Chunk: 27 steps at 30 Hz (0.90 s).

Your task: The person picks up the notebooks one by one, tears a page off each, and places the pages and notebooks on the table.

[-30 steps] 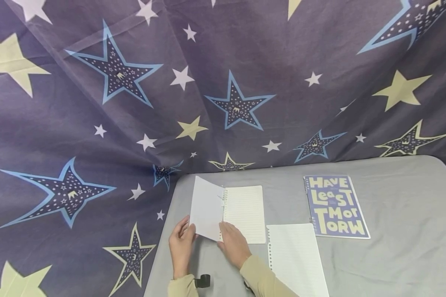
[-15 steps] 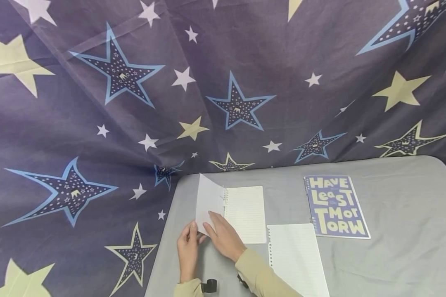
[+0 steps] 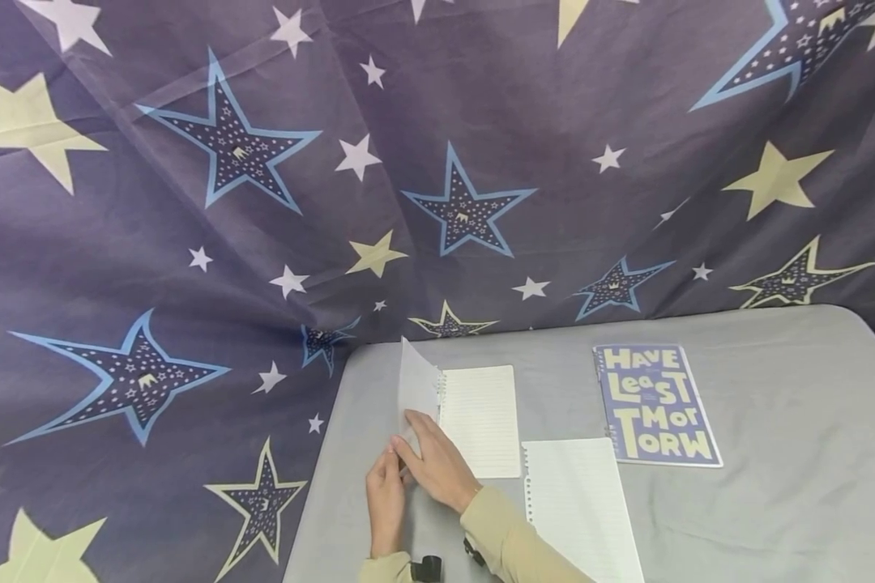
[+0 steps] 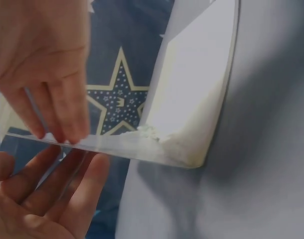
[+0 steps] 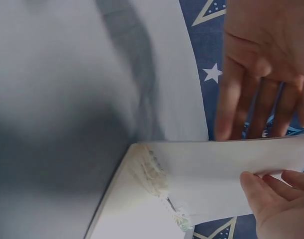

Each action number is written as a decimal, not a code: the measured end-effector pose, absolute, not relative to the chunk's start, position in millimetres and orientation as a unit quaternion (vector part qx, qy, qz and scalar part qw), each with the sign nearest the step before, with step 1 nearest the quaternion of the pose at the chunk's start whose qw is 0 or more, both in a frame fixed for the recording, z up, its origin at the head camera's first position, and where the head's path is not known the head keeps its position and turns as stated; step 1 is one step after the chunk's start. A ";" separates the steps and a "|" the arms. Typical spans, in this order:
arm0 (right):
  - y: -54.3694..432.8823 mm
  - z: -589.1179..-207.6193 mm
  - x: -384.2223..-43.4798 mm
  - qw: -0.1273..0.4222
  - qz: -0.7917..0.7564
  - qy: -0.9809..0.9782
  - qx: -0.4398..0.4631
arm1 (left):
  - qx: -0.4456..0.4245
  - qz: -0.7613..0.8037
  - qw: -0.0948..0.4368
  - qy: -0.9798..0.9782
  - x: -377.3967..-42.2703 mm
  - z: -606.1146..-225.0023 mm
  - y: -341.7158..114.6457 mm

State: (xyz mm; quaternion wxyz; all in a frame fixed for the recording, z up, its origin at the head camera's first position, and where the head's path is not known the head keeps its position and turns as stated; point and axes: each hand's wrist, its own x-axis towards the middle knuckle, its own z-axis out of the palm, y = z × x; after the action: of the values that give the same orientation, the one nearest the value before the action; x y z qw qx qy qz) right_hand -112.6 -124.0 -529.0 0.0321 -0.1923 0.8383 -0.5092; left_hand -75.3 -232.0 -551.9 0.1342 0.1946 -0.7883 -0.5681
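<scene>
A ring-bound notebook lies open, its lined pages point(image 3: 479, 421) flat on the grey table. Its plain white cover point(image 3: 417, 380) stands nearly upright at the left of the rings. My left hand point(image 3: 386, 498) pinches the near corner of that cover between thumb and fingers. My right hand point(image 3: 441, 465) lays its extended fingers against the cover's inner side, its thumb close to the left fingertips. In the right wrist view, the cover point(image 5: 207, 169) spans the space between both hands; in the left wrist view, the cover point(image 4: 117, 145) shows almost edge-on.
A lined loose-leaf sheet block point(image 3: 579, 506) with punched holes lies right of the hands, partly under the right sleeve point(image 3: 514, 534) in this view. Behind it rests a purple notebook point(image 3: 659, 405) with large yellow lettering. A dark star-patterned curtain point(image 3: 554, 121) hangs along the table's back and left.
The white cover has swung from leaning left to nearly upright. My left hand moved right with it, and my right hand left the rings and came onto the cover near the left fingers.
</scene>
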 end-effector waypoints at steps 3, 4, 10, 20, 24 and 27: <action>-122.5 -526.1 -114.2 0.019 -0.509 0.839 -0.192 | 0.186 -0.562 0.134 -0.795 -75.7 -555.0 -229.7; -121.8 -525.1 -114.7 0.014 -0.508 0.839 -0.192 | 0.188 -0.556 0.134 -0.798 -75.8 -555.9 -229.0; -113.0 -514.0 -119.0 -0.009 -0.514 0.837 -0.186 | 0.198 -0.526 0.117 -0.819 -76.9 -564.4 -225.9; -87.4 -505.3 -127.0 -0.041 -0.498 0.848 -0.176 | 0.164 -0.538 0.104 -0.820 -84.4 -578.4 -214.9; -81.0 -509.1 -125.8 -0.052 -0.494 0.852 -0.166 | 0.165 -0.522 0.097 -0.831 -86.2 -580.9 -212.8; -77.2 -515.1 -125.1 -0.060 -0.492 0.855 -0.154 | 0.165 -0.513 0.098 -0.837 -85.8 -581.8 -211.6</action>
State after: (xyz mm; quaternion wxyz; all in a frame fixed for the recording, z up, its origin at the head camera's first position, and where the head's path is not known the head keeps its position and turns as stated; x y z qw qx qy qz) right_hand -125.1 -77.2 -515.1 -0.0601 -0.1541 0.8548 -0.4918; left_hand -85.8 -211.6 -581.8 0.0977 0.1648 -0.8367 -0.5130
